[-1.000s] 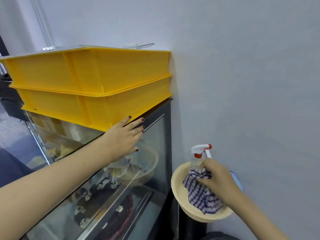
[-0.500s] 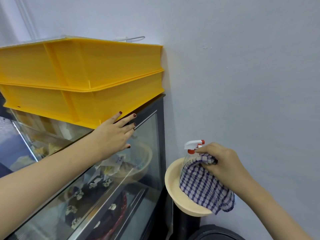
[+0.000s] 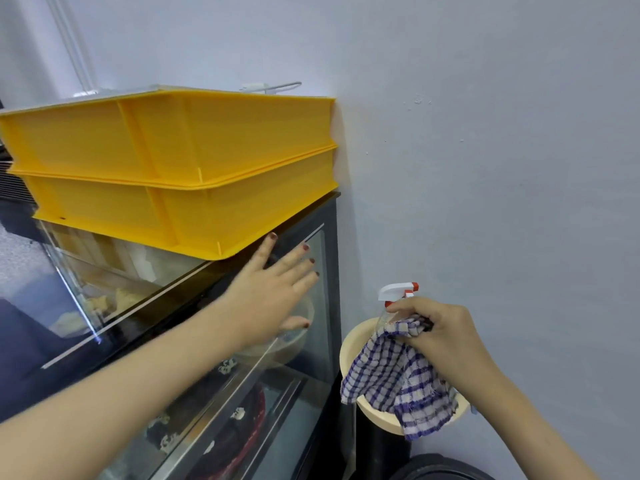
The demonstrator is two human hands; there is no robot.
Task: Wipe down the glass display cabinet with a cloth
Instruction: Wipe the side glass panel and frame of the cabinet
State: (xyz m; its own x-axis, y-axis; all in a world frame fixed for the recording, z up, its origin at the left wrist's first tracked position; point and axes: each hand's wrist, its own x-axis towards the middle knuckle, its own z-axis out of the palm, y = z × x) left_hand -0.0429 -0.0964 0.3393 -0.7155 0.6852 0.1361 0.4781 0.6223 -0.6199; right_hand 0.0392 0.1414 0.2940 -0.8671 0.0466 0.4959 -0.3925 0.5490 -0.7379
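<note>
- Right grip (image 3: 446,337): fingers curled and clamped on the bunched top of the checked cloth (image 3: 398,379), above the cream bowl (image 3: 349,355), near right.
- Left grip (image 3: 270,292): fingers straight and spread apart, palm flat against the glass of the display cabinet (image 3: 330,271), just under its top edge.
- Checked cloth: blue and white, hanging across the bowl's near rim.
- Display cabinet: black-framed, left of the bowl, against the wall (image 3: 485,168).
- Spray bottle (image 3: 398,292): white-and-red trigger head, just beyond the right fingers.
- Yellow crates (image 3: 173,174): two, stacked on the cabinet top.
</note>
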